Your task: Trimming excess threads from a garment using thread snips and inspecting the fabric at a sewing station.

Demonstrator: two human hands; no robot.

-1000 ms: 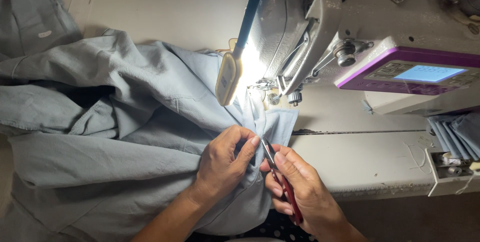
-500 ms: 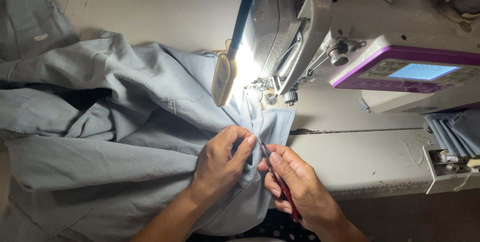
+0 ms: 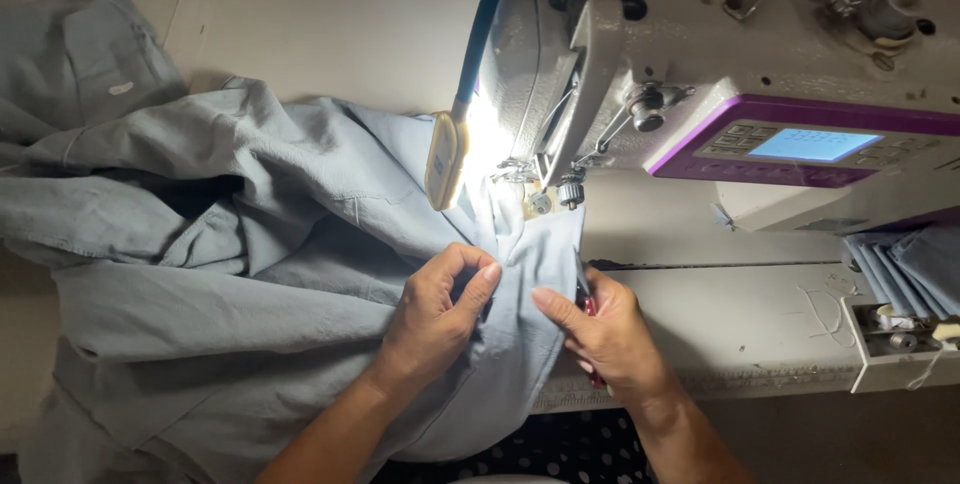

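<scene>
A pale blue-grey garment lies spread over the sewing table, one edge under the needle area of the sewing machine. My left hand pinches a fold of the cloth just in front of the presser foot. My right hand presses fingertips on the same fold from the right and keeps red-handled snips tucked in its palm; only a bit of the handles shows.
A lit lamp on a blue gooseneck hangs beside the needle. The machine's purple-edged control panel with a screen is at right. Folded blue cloth pieces and a small tray lie at the far right.
The snips were out at the cloth with the blades showing; now they are folded into my right palm. Both hands moved up to the fold nearer the needle.
</scene>
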